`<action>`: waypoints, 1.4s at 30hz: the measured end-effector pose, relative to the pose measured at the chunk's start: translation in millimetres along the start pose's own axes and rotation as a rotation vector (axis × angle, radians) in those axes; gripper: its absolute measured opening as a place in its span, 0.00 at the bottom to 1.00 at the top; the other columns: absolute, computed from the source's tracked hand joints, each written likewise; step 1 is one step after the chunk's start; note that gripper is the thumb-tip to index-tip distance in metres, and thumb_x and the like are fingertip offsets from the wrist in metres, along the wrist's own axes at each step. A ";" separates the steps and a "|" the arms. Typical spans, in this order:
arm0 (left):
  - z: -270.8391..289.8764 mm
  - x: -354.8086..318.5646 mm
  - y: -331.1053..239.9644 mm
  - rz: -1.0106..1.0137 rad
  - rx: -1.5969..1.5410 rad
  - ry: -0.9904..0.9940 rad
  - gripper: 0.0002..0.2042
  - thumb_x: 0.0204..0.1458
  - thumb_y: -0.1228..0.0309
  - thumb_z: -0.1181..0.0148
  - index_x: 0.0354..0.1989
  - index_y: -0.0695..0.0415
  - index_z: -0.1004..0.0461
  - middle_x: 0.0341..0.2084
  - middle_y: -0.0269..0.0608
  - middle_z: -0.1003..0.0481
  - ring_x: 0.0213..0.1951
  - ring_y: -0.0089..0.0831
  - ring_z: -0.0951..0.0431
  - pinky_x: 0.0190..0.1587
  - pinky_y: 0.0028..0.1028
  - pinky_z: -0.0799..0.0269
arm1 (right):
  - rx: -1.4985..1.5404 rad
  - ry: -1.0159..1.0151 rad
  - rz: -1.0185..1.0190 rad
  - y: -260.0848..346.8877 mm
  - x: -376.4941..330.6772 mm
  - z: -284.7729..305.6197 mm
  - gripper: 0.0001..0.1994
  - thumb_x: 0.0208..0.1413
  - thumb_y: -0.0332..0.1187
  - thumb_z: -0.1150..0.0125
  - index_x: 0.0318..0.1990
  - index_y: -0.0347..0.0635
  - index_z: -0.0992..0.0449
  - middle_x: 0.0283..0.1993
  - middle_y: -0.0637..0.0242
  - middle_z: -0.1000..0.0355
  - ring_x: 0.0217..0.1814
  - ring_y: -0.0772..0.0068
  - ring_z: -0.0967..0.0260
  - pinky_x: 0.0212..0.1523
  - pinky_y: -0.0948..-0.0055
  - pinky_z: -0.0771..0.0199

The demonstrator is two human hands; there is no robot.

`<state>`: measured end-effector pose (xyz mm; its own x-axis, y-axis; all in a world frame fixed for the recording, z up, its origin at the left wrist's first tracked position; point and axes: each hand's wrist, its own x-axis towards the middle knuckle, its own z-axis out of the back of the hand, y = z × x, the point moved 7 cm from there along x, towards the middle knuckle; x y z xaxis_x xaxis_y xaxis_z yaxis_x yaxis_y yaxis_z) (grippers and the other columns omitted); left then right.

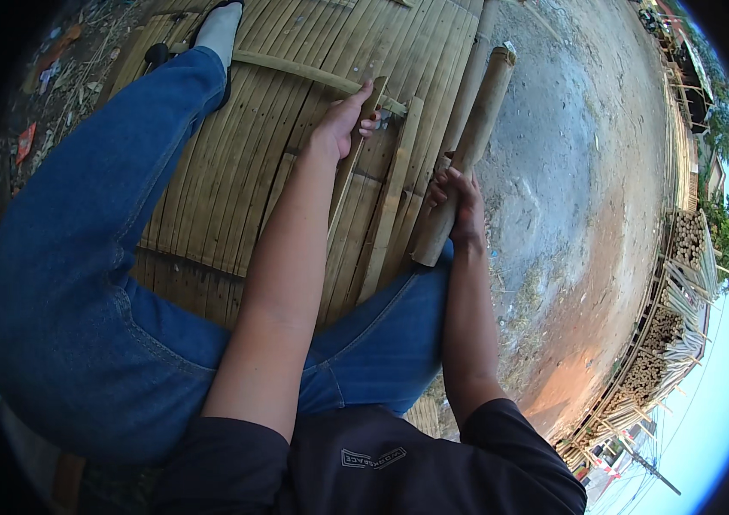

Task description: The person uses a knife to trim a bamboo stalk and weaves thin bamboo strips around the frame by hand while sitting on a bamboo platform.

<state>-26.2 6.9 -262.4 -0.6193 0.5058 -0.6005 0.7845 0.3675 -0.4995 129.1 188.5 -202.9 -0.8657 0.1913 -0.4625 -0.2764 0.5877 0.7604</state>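
Observation:
My left hand (350, 124) is closed around a flat bamboo slat (346, 178), held lengthwise over the bamboo-slat platform (296, 43). My right hand (461, 202) wraps round a short, thick brown bamboo pole (484, 107), which slants along the platform's right edge with its lower end by my thigh. Between the two hands lies a second flat slat (393, 193). A thin bamboo strip (296, 69) crosses the platform from my foot, passing by my left fingertips.
My jeans-clad leg (72, 197) bends along the left, its sandalled foot (220, 34) on the platform. Beside the foot is a dark rounded object (157, 55). Litter-strewn ground (47, 86) lies far left. Bare ground (571, 189) stretches right towards stacked bamboo poles (661, 343).

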 end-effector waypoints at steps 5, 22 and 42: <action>-0.3 -3.1 0.4 0.003 -0.047 0.055 0.21 0.63 0.45 0.42 0.44 0.52 0.33 0.23 0.30 0.31 0.17 0.14 0.40 0.20 0.16 0.46 | -0.011 0.039 -0.016 0.0 0.3 -4.7 0.17 0.64 0.32 0.41 0.57 0.46 0.37 0.36 0.65 0.32 0.28 0.74 0.34 0.28 0.72 0.28; -1.5 -0.1 7.6 -0.007 0.043 -0.120 0.20 0.63 0.47 0.40 0.41 0.53 0.31 0.22 0.30 0.30 0.16 0.14 0.41 0.19 0.18 0.47 | -0.047 -0.001 -0.044 0.3 -1.9 -10.4 0.19 0.63 0.30 0.41 0.59 0.46 0.38 0.36 0.65 0.32 0.27 0.73 0.33 0.27 0.69 0.28; 2.6 3.1 -0.4 0.037 0.027 -0.007 0.19 0.67 0.46 0.50 0.41 0.51 0.35 0.18 0.25 0.39 0.17 0.19 0.41 0.21 0.22 0.43 | -0.147 -0.019 -0.056 -1.8 0.5 -11.3 0.21 0.64 0.29 0.42 0.62 0.45 0.39 0.39 0.63 0.32 0.29 0.70 0.31 0.29 0.68 0.26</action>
<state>-28.5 6.2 -265.6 -0.5904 0.5129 -0.6231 0.8056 0.3278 -0.4935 124.5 178.6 -199.4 -0.8396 0.1765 -0.5137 -0.3836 0.4769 0.7908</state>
